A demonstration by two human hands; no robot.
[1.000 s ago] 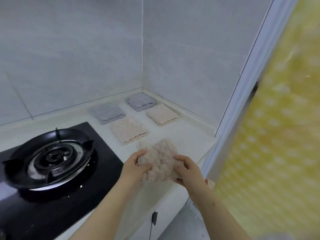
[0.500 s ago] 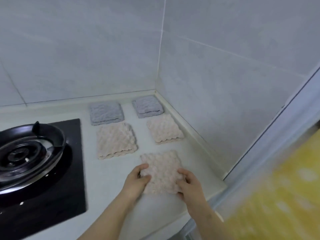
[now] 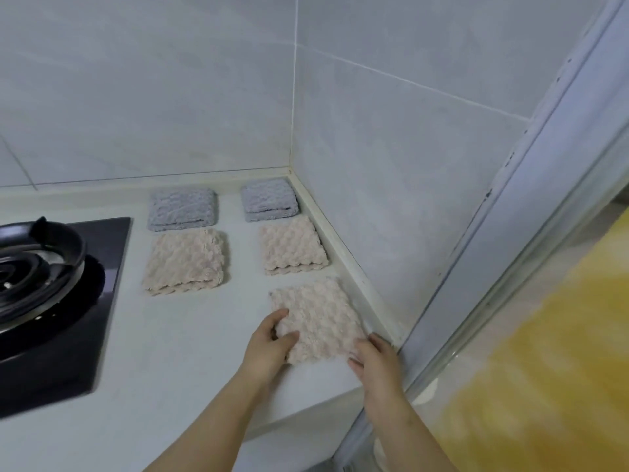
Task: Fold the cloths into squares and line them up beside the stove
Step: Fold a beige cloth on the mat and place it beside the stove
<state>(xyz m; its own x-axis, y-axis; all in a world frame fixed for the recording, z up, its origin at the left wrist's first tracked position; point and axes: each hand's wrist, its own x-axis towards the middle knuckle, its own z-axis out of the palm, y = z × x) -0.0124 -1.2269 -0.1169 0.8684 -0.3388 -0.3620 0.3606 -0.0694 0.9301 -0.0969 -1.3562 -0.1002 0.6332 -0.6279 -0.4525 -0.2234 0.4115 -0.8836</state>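
Observation:
A folded beige cloth [image 3: 318, 318] lies flat on the white counter [image 3: 177, 352] near the right wall. My left hand [image 3: 270, 345] pinches its near-left edge, thumb on top. My right hand [image 3: 372, 359] holds its near-right corner, fingers curled at the edge. Behind it lie two folded beige squares, one on the left [image 3: 185, 260] and one on the right [image 3: 291, 245]. Two folded grey squares sit at the back, left [image 3: 182, 209] and right [image 3: 269, 199]. The black stove [image 3: 51, 301] is to the left.
Tiled walls meet in a corner behind the cloths. A raised counter lip [image 3: 343, 257] runs along the right wall. A pale door frame [image 3: 510, 250] and a yellow patterned surface [image 3: 551, 369] stand at the right. The counter's front edge is just below my hands.
The beige cloth went from being held above the counter edge to lying flat on the counter, and it has slid right toward the wall lip. Both hands stayed on its near edge.

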